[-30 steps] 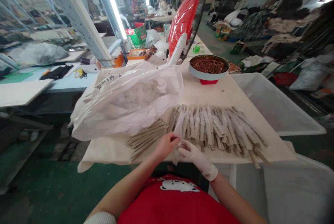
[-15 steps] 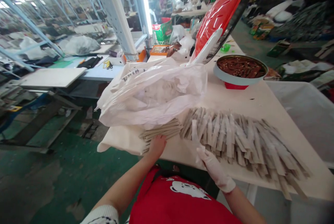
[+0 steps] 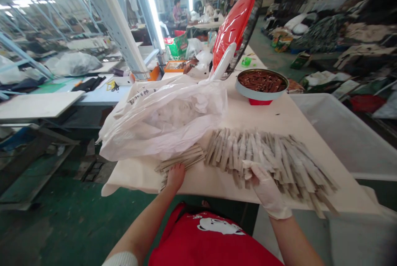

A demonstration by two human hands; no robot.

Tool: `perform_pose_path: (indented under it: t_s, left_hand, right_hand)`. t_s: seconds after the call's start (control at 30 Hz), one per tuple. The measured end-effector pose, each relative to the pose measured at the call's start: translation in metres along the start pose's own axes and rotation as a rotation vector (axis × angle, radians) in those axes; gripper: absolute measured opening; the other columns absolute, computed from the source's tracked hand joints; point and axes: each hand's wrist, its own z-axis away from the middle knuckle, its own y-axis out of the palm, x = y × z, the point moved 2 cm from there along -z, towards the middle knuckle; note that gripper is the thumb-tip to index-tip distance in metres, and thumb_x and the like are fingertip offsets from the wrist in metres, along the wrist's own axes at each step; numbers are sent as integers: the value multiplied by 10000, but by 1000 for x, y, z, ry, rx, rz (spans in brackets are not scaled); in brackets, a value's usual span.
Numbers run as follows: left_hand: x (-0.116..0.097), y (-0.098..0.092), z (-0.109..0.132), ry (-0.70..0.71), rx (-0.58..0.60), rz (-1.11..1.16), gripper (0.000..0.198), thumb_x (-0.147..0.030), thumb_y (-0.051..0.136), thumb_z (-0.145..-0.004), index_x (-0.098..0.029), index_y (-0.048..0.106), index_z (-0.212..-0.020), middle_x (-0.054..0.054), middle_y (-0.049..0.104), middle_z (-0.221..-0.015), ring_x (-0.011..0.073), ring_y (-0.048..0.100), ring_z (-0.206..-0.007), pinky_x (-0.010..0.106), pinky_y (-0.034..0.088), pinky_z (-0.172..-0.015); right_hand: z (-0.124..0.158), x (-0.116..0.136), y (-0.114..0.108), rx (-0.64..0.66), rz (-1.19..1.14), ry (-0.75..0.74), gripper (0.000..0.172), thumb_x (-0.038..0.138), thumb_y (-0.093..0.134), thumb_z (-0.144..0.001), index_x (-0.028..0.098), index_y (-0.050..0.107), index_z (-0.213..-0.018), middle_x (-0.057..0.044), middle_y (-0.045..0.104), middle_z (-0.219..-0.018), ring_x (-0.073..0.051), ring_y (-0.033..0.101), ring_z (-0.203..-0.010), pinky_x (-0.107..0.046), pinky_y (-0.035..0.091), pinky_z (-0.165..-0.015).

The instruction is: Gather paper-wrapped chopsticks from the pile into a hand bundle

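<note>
My bare left hand (image 3: pixel 175 175) rests on the near end of a small stack of beige strips (image 3: pixel 181 160) at the table's front edge, its fingers bent down onto the top strips. My right hand (image 3: pixel 265 186), in a white glove, lies on the near ends of a long fanned row of the same strips (image 3: pixel 279 158). Its fingers are closed over one pale strip (image 3: pixel 248 163) that lies on the row. A large white plastic bag (image 3: pixel 164 117) sits just behind the stack.
A round tin of brown pieces (image 3: pixel 262 84) stands on the beige table (image 3: pixel 248 113) behind the row, next to a red fan (image 3: pixel 234 30). A white bin (image 3: pixel 341 134) is at the right. People work at far tables. Green floor lies to the left.
My hands parted from the middle: the left went to the stack, the right carried a pale strip rightwards and set it on the fanned row. The camera swung left, then back.
</note>
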Motion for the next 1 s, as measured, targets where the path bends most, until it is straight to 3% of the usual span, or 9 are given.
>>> perform_pose_path:
  t_s: [0.1, 0.23, 0.4, 0.53, 0.6, 0.7, 0.87, 1.0]
  left_hand:
    - [-2, -7, 4, -39, 1, 40, 223, -181, 436, -891, -90, 584, -1031, 174, 610, -1050, 296, 611, -974, 399, 473, -811]
    - [-12, -24, 12, -71, -7, 135, 246, -191, 416, -897, -84, 552, -1072, 179, 629, -972, 275, 643, -859, 353, 473, -732]
    - [-51, -57, 31, 18, -8, 306, 259, -300, 369, -925, -122, 526, -1028, 89, 626, -801, 208, 629, -756, 297, 453, -684]
    - [-93, -96, 60, 120, 172, 782, 255, -358, 336, -914, -184, 494, -817, -55, 456, -520, 112, 477, -491, 206, 378, -516]
    - [-111, -117, 74, 136, 282, 1032, 190, -339, 399, -877, -190, 470, -783, -69, 450, -526, 87, 439, -466, 191, 355, -494]
    - [-130, -140, 88, 135, 385, 1206, 135, -321, 456, -842, -192, 439, -804, -53, 541, -645, 59, 461, -468, 180, 359, -484]
    - [-149, -148, 96, 202, 482, 1255, 182, -359, 477, -855, -191, 422, -811, -33, 597, -698, 48, 497, -469, 171, 355, -465]
    - [-156, -143, 98, 201, 475, 1233, 185, -363, 478, -857, -188, 435, -819, -26, 614, -697, 47, 498, -462, 171, 357, -461]
  right_hand:
    - [-1, 14, -10, -34, -43, -23, 231, 380, 807, -596, 213, 676, -688, 30, 598, -667, -92, 468, -582, -204, 436, -554]
    - [-1, 31, -11, -3, -72, -102, 224, 345, 742, -662, 209, 598, -558, 31, 528, -571, -103, 435, -539, -230, 423, -527]
    - [2, 34, 0, -15, 113, -173, 256, 399, 651, -724, 195, 639, -571, 2, 586, -563, -118, 468, -530, -259, 396, -524]
    - [1, 30, 4, 0, 114, -80, 254, 425, 735, -637, 191, 710, -734, -5, 642, -648, -105, 471, -534, -244, 377, -500]
    - [0, 30, 4, 15, -6, -61, 251, 422, 762, -602, 191, 677, -652, 16, 590, -582, -92, 437, -501, -236, 368, -481]
    - [0, 33, 5, 46, -120, -56, 298, 436, 741, -639, 189, 605, -544, 34, 499, -500, -91, 409, -481, -234, 360, -472]
    - [13, 42, 8, 111, -130, -96, 302, 446, 669, -732, 191, 615, -579, 22, 526, -543, -102, 448, -520, -241, 398, -527]
    - [22, 52, 0, 39, 66, -196, 303, 468, 650, -757, 191, 662, -633, 8, 572, -580, -109, 480, -562, -240, 420, -562]
